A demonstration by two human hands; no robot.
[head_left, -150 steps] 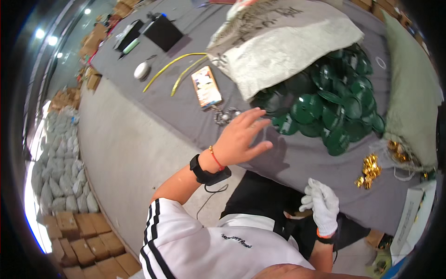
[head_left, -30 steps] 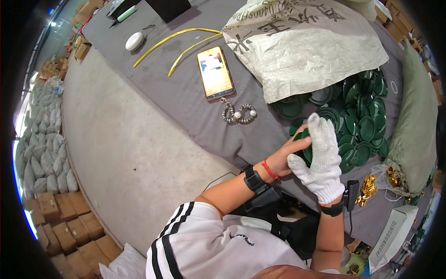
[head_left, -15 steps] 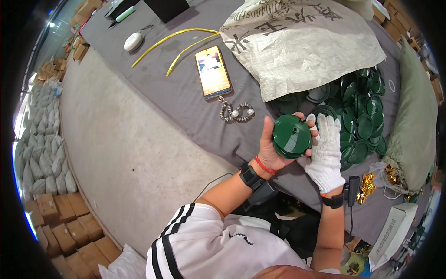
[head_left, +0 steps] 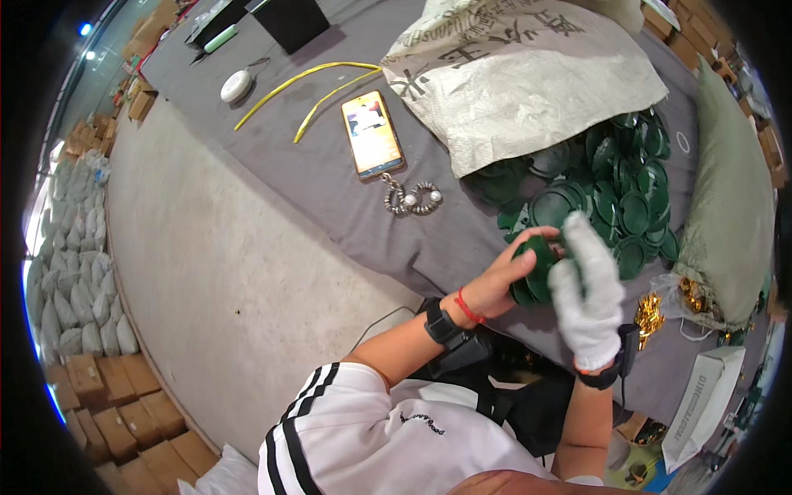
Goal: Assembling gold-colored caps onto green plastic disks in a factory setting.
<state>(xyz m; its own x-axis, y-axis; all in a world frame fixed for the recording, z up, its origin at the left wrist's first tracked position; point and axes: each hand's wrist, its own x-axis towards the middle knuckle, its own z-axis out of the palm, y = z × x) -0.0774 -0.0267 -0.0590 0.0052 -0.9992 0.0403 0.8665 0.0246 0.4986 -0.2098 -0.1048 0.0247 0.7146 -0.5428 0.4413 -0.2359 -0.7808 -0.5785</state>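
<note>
My bare left hand [head_left: 493,280] is closed round a small stack of green plastic discs [head_left: 540,268], tilted with their edges toward the right. Against the stack's right side is my right hand [head_left: 590,297] in a white knit glove. Its fingers point up and stand apart from the thumb, somewhat blurred. I cannot see whether its fingertips touch the discs. Just beyond both hands lies a heap of loose green discs [head_left: 635,213], spilling from the mouth of a white woven sack [head_left: 528,91].
A lit phone [head_left: 373,136] with a beaded strap [head_left: 412,198] lies left of the sack. Beyond it are yellow strips [head_left: 309,70], a white round case [head_left: 237,86] and a black box [head_left: 289,23]. Gold pieces [head_left: 650,318], a green-grey sack [head_left: 722,206] and a white carton [head_left: 701,408] are at right.
The stack in my left hand has turned from face-up to edge-on, and the hand has tilted with it. My gloved right hand has shifted slightly and its thumb has spread. The view has shifted a little.
</note>
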